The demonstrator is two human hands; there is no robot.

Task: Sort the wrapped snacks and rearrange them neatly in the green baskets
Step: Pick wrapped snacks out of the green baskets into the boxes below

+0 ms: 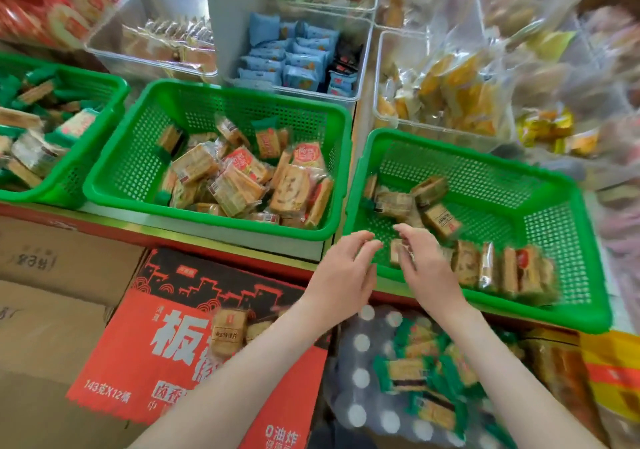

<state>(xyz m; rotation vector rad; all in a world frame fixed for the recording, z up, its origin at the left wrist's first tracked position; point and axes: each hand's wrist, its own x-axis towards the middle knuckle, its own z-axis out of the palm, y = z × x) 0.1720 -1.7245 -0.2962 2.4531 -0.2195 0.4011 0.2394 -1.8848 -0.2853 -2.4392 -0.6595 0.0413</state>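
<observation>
Desk (277, 242): a shop counter with a red and gold front edge, carrying three green baskets side by side.
Right basket (485, 178): the one being worked on; most of its mesh floor is bare.
Middle basket (242, 109): holds a jumbled heap of orange-labelled packs (242, 178), lying at all angles and not yet tidied.
Left basket (100, 130): partly out of view, filled with green-wrapped wafers in no order.
Clear bins (363, 50): on the far side, stocked with blue and yellow packets.
Red carton (138, 344): near and below the desk, with a wrapped pack lying on its lid.
Standing row (502, 272): packs set on edge against the right basket's near wall, touching one another.
Loose packs (415, 202): a few lying tilted at the basket's far left, apart from the row.
Left hand (346, 268): over the basket's near left corner, fingers loosely bent and holding nothing.
Right hand (426, 265): just inside the same corner, close to the left hand but not touching it; motion blur hides whether it grips anything.
End pack (396, 254): upright at the row's left end, right by the right hand's fingers.
Handling: judging by the look, each pack is light, its film slick and crinkly, the biscuit inside brittle. A gentle pinch across the two broad faces should serve better than pulling a sealed end.
</observation>
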